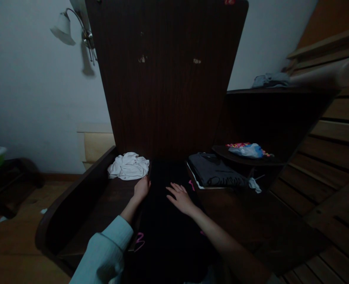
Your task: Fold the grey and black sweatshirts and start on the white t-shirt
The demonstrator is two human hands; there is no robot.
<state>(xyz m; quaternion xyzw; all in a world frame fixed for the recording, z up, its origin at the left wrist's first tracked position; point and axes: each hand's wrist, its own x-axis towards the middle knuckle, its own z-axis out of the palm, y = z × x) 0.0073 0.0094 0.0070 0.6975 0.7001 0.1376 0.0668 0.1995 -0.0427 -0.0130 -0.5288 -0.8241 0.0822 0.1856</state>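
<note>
A long black cloth garment (170, 221) with pink markings lies lengthwise on the dark wooden surface, running towards me. At its left edge my left hand (142, 189) is curled closed, with the garment's edge seemingly between the fingers. My right hand (180, 199) rests palm down on the garment, fingers stretched and slightly apart. Just beyond my left hand sits a crumpled white cloth (129, 165). To the right of the garment lies a folded dark grey garment (214, 169) with black lettering, with something white under its edge.
A tall dark panel (168, 79) stands behind the surface. On the left runs a raised side board (76, 197). Dark shelves on the right hold a plastic bag (248, 150) and folded cloth (271, 80). Wooden slats (325, 157) rise at the far right. A wall lamp (63, 29) hangs upper left.
</note>
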